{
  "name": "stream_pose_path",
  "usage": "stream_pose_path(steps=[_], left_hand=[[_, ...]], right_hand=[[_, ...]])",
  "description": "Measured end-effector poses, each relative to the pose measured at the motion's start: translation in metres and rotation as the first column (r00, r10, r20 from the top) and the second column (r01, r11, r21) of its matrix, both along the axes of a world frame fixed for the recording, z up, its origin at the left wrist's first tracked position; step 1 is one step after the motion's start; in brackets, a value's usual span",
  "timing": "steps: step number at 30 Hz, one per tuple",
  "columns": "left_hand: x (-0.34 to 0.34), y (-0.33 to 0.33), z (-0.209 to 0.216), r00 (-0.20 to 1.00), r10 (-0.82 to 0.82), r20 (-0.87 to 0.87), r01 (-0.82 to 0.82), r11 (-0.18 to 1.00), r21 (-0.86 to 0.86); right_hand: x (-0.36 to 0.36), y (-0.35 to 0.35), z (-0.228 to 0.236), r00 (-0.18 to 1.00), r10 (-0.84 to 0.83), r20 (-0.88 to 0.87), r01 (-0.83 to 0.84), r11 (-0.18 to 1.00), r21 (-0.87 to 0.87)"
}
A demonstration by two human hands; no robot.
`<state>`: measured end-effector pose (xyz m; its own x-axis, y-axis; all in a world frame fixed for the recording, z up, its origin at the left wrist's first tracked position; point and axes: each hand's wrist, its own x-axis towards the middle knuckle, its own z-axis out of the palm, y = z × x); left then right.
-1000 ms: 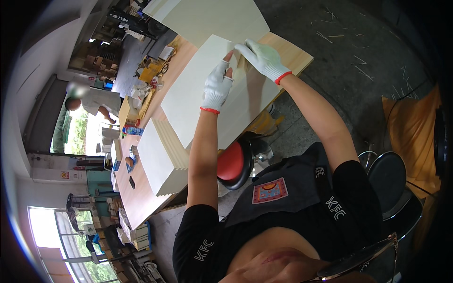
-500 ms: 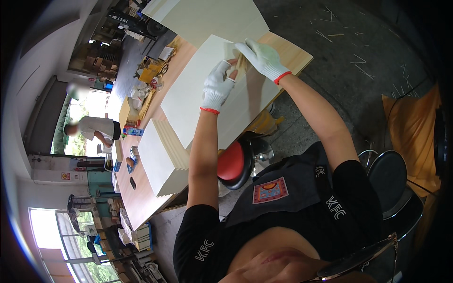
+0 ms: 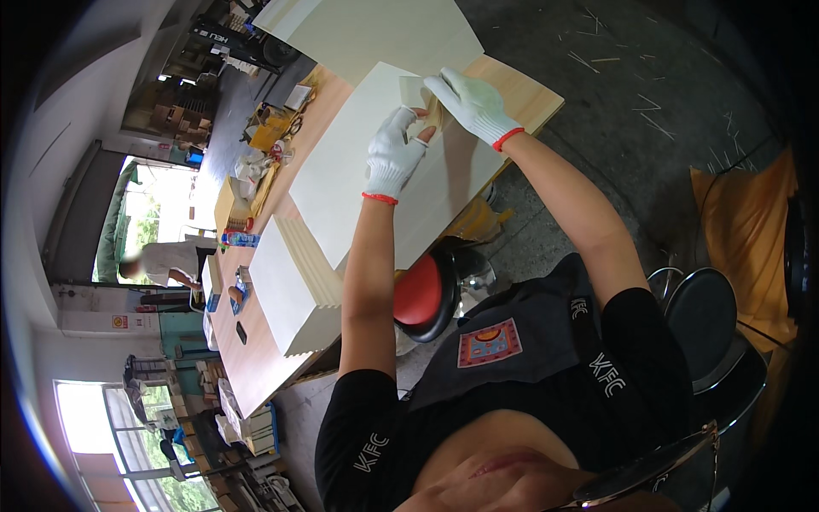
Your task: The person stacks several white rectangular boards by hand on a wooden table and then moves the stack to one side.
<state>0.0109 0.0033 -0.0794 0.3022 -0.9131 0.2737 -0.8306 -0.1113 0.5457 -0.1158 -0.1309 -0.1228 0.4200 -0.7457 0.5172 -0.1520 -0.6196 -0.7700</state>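
Observation:
My left hand (image 3: 396, 154) wears a white knit glove with a red cuff, its thumb and a fingertip bare. My right hand (image 3: 469, 104), gloved the same way, is across from it with fingers together. Between them they grip a small pale tan piece with layered-looking edges (image 3: 436, 113); its exact kind is unclear, and the right hand covers part of it. A flat pale face (image 3: 415, 90) shows beyond the left fingertips. Beneath the hands lies a large white board (image 3: 341, 183) on the wooden table (image 3: 522, 96).
A stack of white boards (image 3: 286, 290) stands nearer on the table, beside a phone (image 3: 241, 332). Another large pale board (image 3: 384, 38) lies at the far end. Bottles (image 3: 240, 240) and a yellow box (image 3: 271, 125) line the left edge. A red stool (image 3: 420, 290) is below the table. Another person (image 3: 166, 263) is at the left.
My left hand has shifted slightly, and more of the piece's flat pale face shows between my hands. The other person at the left has bent lower.

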Motion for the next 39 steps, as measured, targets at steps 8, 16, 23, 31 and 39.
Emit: stream_pose_path(steps=[8, 16, 23, 31, 39], left_hand=[[0.006, 0.001, -0.005, 0.999, 0.034, 0.035, -0.031, 0.997, -0.077], [-0.016, 0.001, 0.015, 0.997, 0.045, 0.059, -0.05, 0.995, 0.091], [-0.001, -0.001, -0.001, 0.999, 0.011, 0.035, -0.011, 1.0, 0.007], [-0.006, 0.003, 0.004, 0.993, 0.058, 0.098, -0.053, 0.997, -0.056], [-0.002, 0.0, 0.001, 0.998, -0.048, 0.045, 0.054, 0.986, -0.155]], right_hand=[[-0.003, 0.003, 0.01, 0.997, 0.05, -0.062, -0.044, 0.994, 0.1], [0.0, 0.0, -0.001, 0.999, -0.034, 0.021, 0.033, 0.999, 0.019], [-0.001, 0.0, 0.004, 0.999, -0.002, -0.04, 0.005, 0.998, 0.07], [-0.034, -0.015, 0.021, 0.854, 0.033, -0.52, -0.027, 0.999, 0.019], [-0.024, -0.024, 0.032, 0.911, 0.093, -0.403, -0.25, 0.899, -0.358]])
